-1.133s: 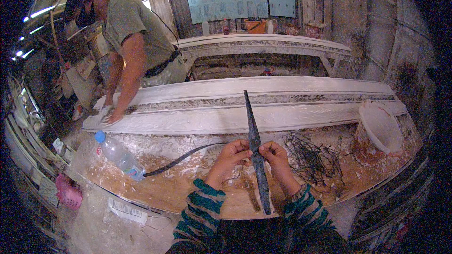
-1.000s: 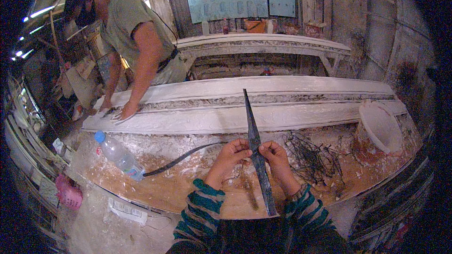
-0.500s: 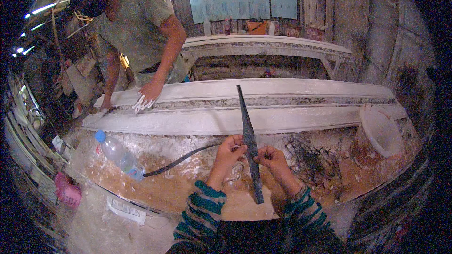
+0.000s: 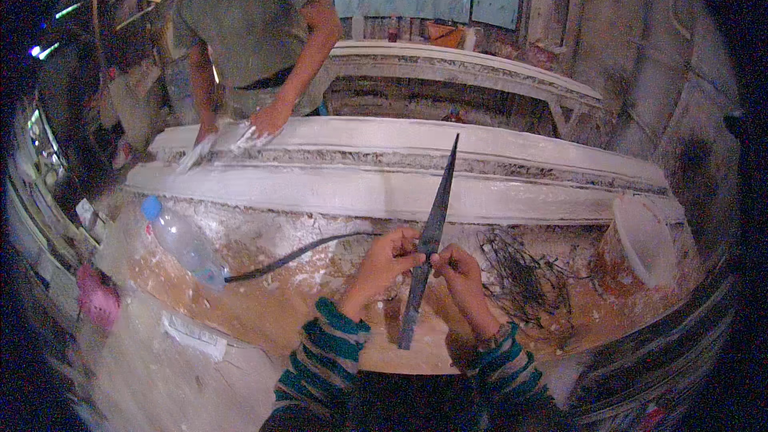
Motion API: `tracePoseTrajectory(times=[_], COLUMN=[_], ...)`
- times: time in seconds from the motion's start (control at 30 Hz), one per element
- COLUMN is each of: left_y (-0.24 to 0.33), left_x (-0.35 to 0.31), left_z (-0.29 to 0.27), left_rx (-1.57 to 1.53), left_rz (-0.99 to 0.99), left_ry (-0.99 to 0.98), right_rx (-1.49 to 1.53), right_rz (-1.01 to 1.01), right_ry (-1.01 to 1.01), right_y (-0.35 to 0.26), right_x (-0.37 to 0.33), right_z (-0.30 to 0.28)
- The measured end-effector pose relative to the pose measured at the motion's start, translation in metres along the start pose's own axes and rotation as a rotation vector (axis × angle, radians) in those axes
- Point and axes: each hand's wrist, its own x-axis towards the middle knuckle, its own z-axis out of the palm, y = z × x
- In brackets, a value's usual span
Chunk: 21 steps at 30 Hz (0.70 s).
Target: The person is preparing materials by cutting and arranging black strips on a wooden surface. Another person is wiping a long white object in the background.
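Both of my hands are closed around the middle of a long, flat dark strip [image 4: 436, 220], wide at its centre and narrowing upward, held nearly upright. My left hand [image 4: 384, 266] pinches its left edge between thumb and fingers. On the opposite edge, my right hand [image 4: 462, 274] grips with thumb and forefinger. Another thin dark strip [image 4: 300, 256] curves over the brown worktable [image 4: 264, 304] from a clear plastic bottle [image 4: 182, 242] with a blue cap toward my left hand, which hides its end. Right of my right hand lies a tangle of black strands [image 4: 528, 280].
Two long white-coated mouldings [image 4: 320, 188] run across the table beyond my hands. A white bucket [image 4: 644, 244] tilts at the right. Across from me a person [image 4: 248, 40] works with whitened hands on the far moulding. Another white-topped bench [image 4: 464, 64] stands behind.
The upper end of the held strip has swung from leaning left to leaning right. Both hands still grip its middle. Across the table, the other person's two hands have come closer together.
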Motion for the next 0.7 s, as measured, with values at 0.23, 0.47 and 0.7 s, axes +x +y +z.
tracePoseTrajectory(times=[0.23,0.47,0.7], left_y=[0.013,0.016,0.016], left_x=[-0.003,-0.002,-0.006], left_z=[0.002,0.0,0.004], left_rx=[-0.069,-0.062,-0.186], left_rz=[-0.024,-0.156,-0.159], left_ry=[-0.002,-0.06,-0.037], right_rx=[0.19,0.146,0.169], right_rz=[-0.026,-0.021,-0.004], right_ry=[-0.029,-0.027,-0.013], right_y=[0.0,0.005,0.001], right_x=[0.002,0.005,0.003], right_z=[-0.001,-0.006,-0.005])
